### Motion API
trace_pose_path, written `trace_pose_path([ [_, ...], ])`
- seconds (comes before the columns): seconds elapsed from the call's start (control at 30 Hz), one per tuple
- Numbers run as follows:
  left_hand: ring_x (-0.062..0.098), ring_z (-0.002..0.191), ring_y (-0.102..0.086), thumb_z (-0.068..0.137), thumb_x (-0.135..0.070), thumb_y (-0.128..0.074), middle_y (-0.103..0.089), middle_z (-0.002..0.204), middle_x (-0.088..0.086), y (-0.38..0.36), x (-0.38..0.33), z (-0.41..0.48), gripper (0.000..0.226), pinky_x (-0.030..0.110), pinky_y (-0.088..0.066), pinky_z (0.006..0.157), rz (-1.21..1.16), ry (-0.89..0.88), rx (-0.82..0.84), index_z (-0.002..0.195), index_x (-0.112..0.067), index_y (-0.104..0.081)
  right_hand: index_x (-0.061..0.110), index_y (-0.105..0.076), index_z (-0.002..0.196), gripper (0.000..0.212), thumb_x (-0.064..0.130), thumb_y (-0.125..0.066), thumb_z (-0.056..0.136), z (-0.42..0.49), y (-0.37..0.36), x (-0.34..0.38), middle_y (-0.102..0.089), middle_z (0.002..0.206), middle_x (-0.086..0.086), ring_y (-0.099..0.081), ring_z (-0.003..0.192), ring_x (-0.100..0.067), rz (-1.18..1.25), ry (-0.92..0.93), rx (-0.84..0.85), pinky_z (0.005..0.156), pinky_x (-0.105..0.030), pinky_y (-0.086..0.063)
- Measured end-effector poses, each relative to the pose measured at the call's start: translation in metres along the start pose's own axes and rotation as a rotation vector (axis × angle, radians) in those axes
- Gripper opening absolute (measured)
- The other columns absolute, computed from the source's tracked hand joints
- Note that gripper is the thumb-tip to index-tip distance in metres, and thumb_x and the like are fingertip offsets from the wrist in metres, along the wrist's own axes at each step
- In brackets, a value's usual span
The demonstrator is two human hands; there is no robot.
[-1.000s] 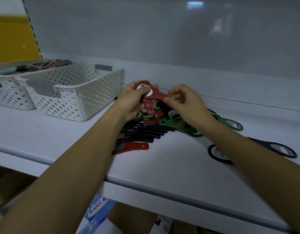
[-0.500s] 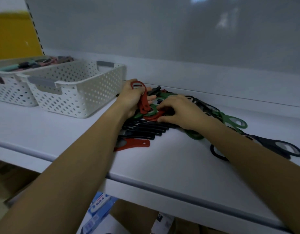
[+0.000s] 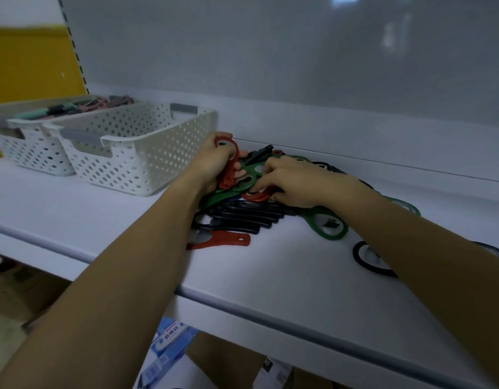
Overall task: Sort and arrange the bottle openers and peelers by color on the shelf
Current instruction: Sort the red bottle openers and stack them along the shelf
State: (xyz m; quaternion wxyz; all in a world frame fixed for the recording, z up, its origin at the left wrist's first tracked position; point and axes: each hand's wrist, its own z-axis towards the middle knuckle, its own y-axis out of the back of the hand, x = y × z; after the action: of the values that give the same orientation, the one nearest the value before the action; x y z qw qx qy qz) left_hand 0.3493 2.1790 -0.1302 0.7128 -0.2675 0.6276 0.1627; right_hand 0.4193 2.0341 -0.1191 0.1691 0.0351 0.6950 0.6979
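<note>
Left grip (image 3: 214, 161) curls round red openers (image 3: 230, 169); right grip (image 3: 289, 181), palm down, pinches a red ring (image 3: 255, 195).

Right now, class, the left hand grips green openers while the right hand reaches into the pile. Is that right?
Not quite. The head view shows the left hand gripping red openers, not green; the right hand does reach into the pile.

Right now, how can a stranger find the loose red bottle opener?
Right of the nearer white basket is a row of black openers. In front of it lies the red bottle opener. It is the only red one on that side.
</note>
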Motion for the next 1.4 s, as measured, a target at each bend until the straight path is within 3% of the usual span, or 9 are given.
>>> trace_pose_path([
  [0.13,0.010,0.040,-0.047,0.091,0.006,-0.033,-0.060,0.091,0.017,0.002,0.001,0.002,0.029,0.027,-0.052,0.051,0.067,-0.029,-0.015,0.112,-0.014,-0.039,0.028,-0.049,0.131,0.038,0.030,-0.050,0.093,-0.001,0.002,-0.006,-0.040,0.133,-0.003,-0.040,0.117,-0.023,-0.129,0.037,-0.022,0.092,-0.037,-0.041],
  [0.27,0.009,0.040,-0.048,0.092,0.004,-0.034,-0.061,0.091,0.015,0.002,0.002,0.001,0.026,0.025,-0.052,0.049,0.090,-0.056,-0.001,0.110,-0.014,-0.040,0.010,-0.063,0.112,0.024,0.020,-0.056,0.091,-0.016,-0.018,-0.013,-0.059,0.111,-0.010,-0.053,0.097,-0.030,-0.169,0.199,-0.309,0.074,-0.036,-0.042],
  [0.53,0.016,0.057,-0.056,0.101,-0.024,-0.036,-0.062,0.092,0.013,-0.018,-0.011,-0.013,0.023,0.027,-0.051,0.052,-0.083,-0.051,0.250,0.121,-0.014,-0.041,0.016,-0.054,0.103,0.014,0.019,-0.041,0.099,-0.049,0.001,-0.015,-0.061,0.086,0.007,-0.058,0.070,0.007,1.098,-0.308,-0.629,0.066,-0.009,-0.047],
  [0.63,0.013,0.061,-0.060,0.097,-0.036,-0.042,-0.059,0.090,0.009,-0.029,-0.005,-0.020,0.035,0.027,-0.054,0.056,-0.021,-0.048,0.341,0.123,-0.014,-0.043,0.016,-0.057,0.103,0.012,0.019,-0.047,0.096,-0.038,-0.004,-0.007,-0.065,0.086,0.005,-0.062,0.077,-0.007,1.293,-0.421,-0.613,0.074,-0.021,-0.052],
  [0.83,0.010,0.081,-0.066,0.085,-0.008,-0.062,-0.061,0.103,0.006,-0.032,0.011,-0.016,0.038,0.025,-0.056,0.066,0.086,-0.157,0.369,0.120,-0.013,-0.047,0.001,-0.060,0.111,0.021,0.010,-0.052,0.093,-0.026,-0.007,0.002,-0.068,0.101,-0.012,-0.069,0.085,-0.019,1.649,-0.427,-0.617,0.078,-0.027,-0.057],
  [0.93,0.011,0.075,-0.065,0.085,-0.001,-0.061,-0.065,0.093,0.006,-0.031,0.013,-0.009,0.025,0.025,-0.056,0.072,0.043,-0.213,0.317,0.108,-0.010,-0.054,0.004,-0.059,0.118,0.027,0.014,-0.051,0.094,-0.024,-0.008,-0.002,-0.066,0.107,-0.009,-0.066,0.089,-0.012,1.558,-0.434,-0.636,0.082,-0.022,-0.055],
  [1.07,0.013,0.062,-0.067,0.086,0.001,-0.059,-0.070,0.071,0.003,-0.026,0.003,-0.005,0.012,0.025,-0.057,0.058,-0.237,-0.135,0.114,0.095,-0.007,-0.059,0.021,-0.045,0.135,0.039,0.025,-0.047,0.097,-0.034,-0.011,-0.026,-0.053,0.128,-0.002,-0.051,0.116,-0.014,0.978,-0.435,-0.647,0.097,-0.023,-0.039],
  [1.2,0.025,0.066,-0.069,0.091,0.001,-0.051,-0.063,0.092,0.017,-0.021,-0.004,-0.005,0.017,0.040,-0.059,0.063,-0.534,-0.048,0.064,0.104,-0.011,-0.049,0.026,-0.036,0.142,0.048,0.044,-0.036,0.097,-0.035,-0.029,-0.034,-0.021,0.154,-0.001,-0.021,0.141,-0.019,0.311,-0.151,-0.189,0.116,-0.034,-0.016],
  [1.4,0.022,0.090,-0.063,0.098,-0.004,-0.040,-0.057,0.106,0.015,-0.013,0.000,-0.001,0.041,0.042,-0.057,0.067,-0.460,-0.029,0.064,0.128,-0.032,-0.040,0.020,-0.065,0.107,0.026,0.035,-0.048,0.093,-0.036,-0.013,-0.031,-0.061,0.112,-0.003,-0.056,0.102,-0.022,0.335,-0.240,-0.123,0.090,-0.040,-0.046],
])
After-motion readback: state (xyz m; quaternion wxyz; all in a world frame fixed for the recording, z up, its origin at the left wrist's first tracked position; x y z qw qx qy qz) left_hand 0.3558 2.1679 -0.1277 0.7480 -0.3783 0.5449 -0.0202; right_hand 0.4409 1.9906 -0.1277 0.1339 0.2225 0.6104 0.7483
